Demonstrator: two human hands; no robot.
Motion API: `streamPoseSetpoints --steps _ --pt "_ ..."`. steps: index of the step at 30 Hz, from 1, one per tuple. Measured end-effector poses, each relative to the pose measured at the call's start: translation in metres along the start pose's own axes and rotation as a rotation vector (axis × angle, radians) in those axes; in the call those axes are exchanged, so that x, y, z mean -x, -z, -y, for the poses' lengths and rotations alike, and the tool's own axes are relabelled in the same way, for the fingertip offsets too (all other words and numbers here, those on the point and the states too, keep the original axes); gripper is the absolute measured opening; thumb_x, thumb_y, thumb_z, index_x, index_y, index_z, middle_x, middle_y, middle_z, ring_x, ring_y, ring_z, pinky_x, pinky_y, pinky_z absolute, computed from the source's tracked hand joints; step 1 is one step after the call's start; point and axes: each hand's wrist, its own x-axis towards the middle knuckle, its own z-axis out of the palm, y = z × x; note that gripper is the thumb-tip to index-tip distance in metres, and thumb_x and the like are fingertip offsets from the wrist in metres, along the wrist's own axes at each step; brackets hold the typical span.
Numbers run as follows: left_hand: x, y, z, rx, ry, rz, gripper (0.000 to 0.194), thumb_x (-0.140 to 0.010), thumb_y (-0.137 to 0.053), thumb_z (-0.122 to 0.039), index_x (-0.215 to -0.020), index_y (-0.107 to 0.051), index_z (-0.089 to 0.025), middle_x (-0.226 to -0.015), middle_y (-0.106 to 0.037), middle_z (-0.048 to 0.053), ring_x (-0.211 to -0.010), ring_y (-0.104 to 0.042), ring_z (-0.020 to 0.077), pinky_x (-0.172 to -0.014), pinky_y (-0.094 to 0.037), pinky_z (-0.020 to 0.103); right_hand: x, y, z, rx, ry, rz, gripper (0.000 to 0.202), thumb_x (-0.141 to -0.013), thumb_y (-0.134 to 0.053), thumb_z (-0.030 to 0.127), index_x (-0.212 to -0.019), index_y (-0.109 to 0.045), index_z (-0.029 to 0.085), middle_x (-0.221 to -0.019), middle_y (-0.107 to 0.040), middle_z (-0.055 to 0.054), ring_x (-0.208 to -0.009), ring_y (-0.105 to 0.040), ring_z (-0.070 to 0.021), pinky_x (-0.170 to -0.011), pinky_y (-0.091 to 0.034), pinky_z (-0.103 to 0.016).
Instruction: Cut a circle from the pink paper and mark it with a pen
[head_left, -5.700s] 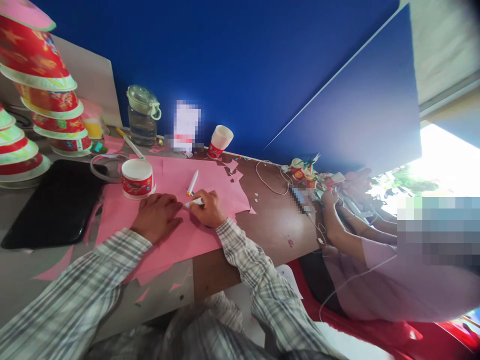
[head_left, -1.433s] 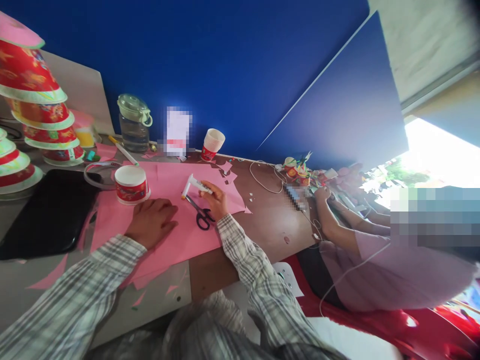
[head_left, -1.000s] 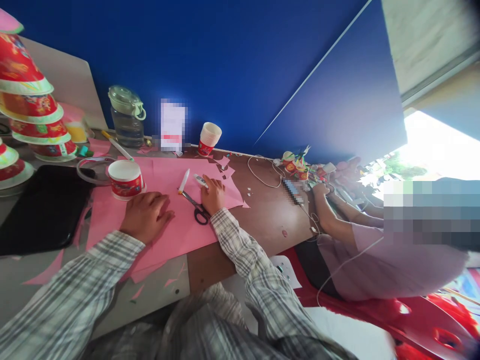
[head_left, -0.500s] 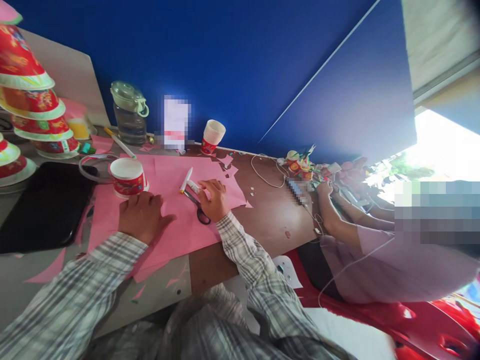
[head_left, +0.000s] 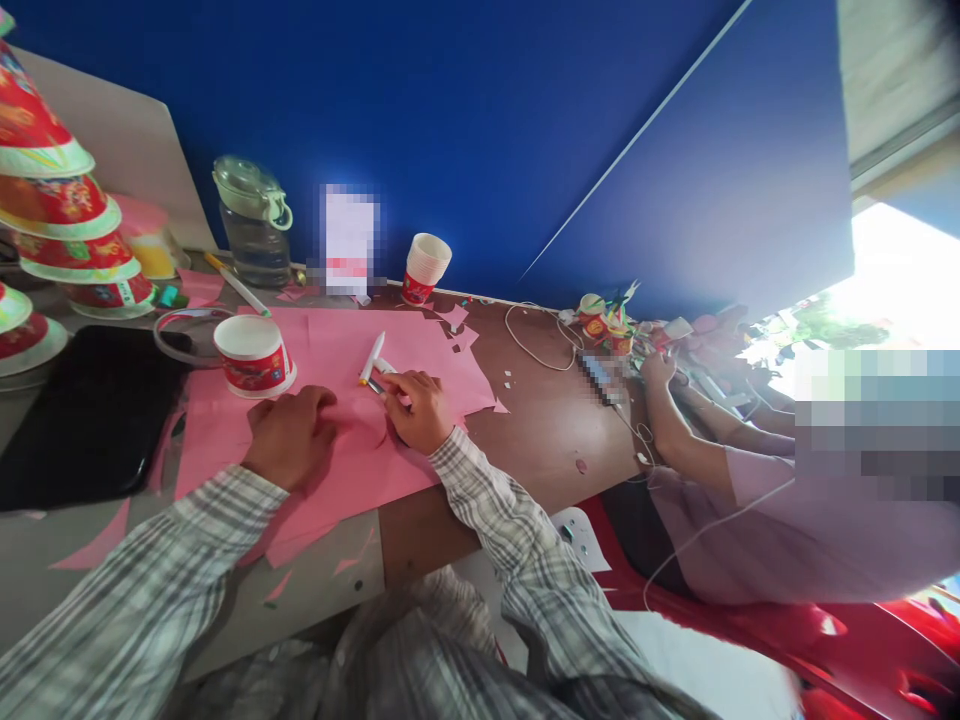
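Note:
On the pink paper [head_left: 352, 350], my right hand [head_left: 418, 410] is curled over the scissors [head_left: 376, 385]; a short part of the blades shows past its fingertips and the handles are hidden. A white marker [head_left: 373, 355] lies just beyond those fingers, with another white pen-like piece partly covered beside it. My left hand [head_left: 292, 437] hovers over or rests on the paper's left part, its thumb and fingers apart and slightly blurred, holding nothing visible. Just beyond it stands a red and white paper cup [head_left: 255, 357], upright and touching no hand.
Stacked red cups [head_left: 75, 215] stand at the left, near a black tablet-like object [head_left: 86, 415] and a roll of tape [head_left: 176, 335]. Behind are a water jug [head_left: 253, 225] and nested cups [head_left: 427, 268]. At the right, a person's arms [head_left: 682, 440] reach among craft pieces.
My left hand has shifted right and its fingers have lifted off the area by the cup. My right hand has moved left, closing over the scissors and covering their handles.

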Motion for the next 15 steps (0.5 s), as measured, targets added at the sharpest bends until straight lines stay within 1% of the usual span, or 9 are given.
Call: streamPoseSetpoints --steps 2,4,6,8,11,13,15 --pt "0.0 0.001 0.0 0.213 -0.008 0.011 0.051 -0.055 -0.055 -0.025 -0.104 -0.045 -0.019 -0.076 -0.059 0.002 -0.075 -0.053 0.0211 -0.075 -0.034 0.041 0.0 0.001 0.0 -0.119 -0.014 0.012 0.024 -0.08 -0.053 0.028 -0.103 -0.058 0.021 -0.081 -0.063 -0.002 -0.077 -0.056 -0.0146 -0.077 -0.04 -0.03" --pt "-0.001 0.003 -0.001 0.457 -0.022 0.021 0.06 -0.057 -0.052 -0.027 -0.114 -0.037 -0.018 -0.073 -0.057 0.0 -0.07 -0.053 0.0182 -0.068 -0.039 0.036 -0.001 0.002 0.001 -0.265 -0.045 0.027 0.027 -0.081 -0.052 0.032 -0.104 -0.056 0.018 -0.082 -0.062 -0.003 -0.072 -0.055 -0.0127 -0.072 -0.043 -0.028" --pt "-0.001 0.008 -0.005 0.675 0.0 0.011 0.062 -0.058 -0.052 -0.03 -0.116 -0.034 -0.018 -0.069 -0.053 -0.003 -0.065 -0.053 0.0156 -0.061 -0.041 0.033 -0.001 0.005 0.002 -0.376 -0.087 0.033 0.031 -0.081 -0.051 0.033 -0.106 -0.055 0.015 -0.082 -0.061 -0.004 -0.068 -0.054 -0.0112 -0.068 -0.044 -0.026" --pt "-0.002 0.014 -0.01 0.844 0.052 0.008 0.059 -0.056 -0.055 -0.031 -0.112 -0.037 -0.018 -0.065 -0.051 -0.004 -0.058 -0.052 0.0133 -0.054 -0.042 0.029 -0.002 0.008 0.002 -0.443 -0.122 0.039 0.033 -0.08 -0.052 0.032 -0.106 -0.054 0.014 -0.083 -0.06 -0.005 -0.068 -0.053 -0.0105 -0.067 -0.043 -0.025" --pt "-0.002 0.02 -0.016 0.953 0.109 -0.007 0.055 -0.052 -0.059 -0.029 -0.104 -0.043 -0.018 -0.064 -0.052 -0.005 -0.053 -0.05 0.0109 -0.045 -0.04 0.025 -0.003 0.01 0.002 -0.495 -0.15 0.083 0.03 -0.074 -0.057 0.026 -0.101 -0.057 0.012 -0.079 -0.058 -0.003 -0.068 -0.051 -0.0094 -0.066 -0.042 -0.023" --pt "-0.003 0.023 -0.018 0.969 0.129 -0.018 0.052 -0.051 -0.06 -0.029 -0.099 -0.046 -0.017 -0.067 -0.054 -0.003 -0.056 -0.051 0.0108 -0.046 -0.041 0.025 -0.003 0.01 0.001 -0.488 -0.148 0.121 0.02 -0.072 -0.058 0.023 -0.089 -0.059 0.012 -0.072 -0.056 -0.001 -0.064 -0.047 -0.008 -0.064 -0.041 -0.022" --pt "-0.004 0.025 -0.019 0.971 0.159 -0.009 0.052 -0.049 -0.06 -0.031 -0.097 -0.048 -0.016 -0.07 -0.057 -0.001 -0.06 -0.053 0.0119 -0.049 -0.043 0.026 -0.003 0.008 0.001 -0.438 -0.127 0.125 0.011 -0.072 -0.057 0.023 -0.075 -0.058 0.012 -0.065 -0.053 0.001 -0.06 -0.043 -0.0074 -0.062 -0.039 -0.021"
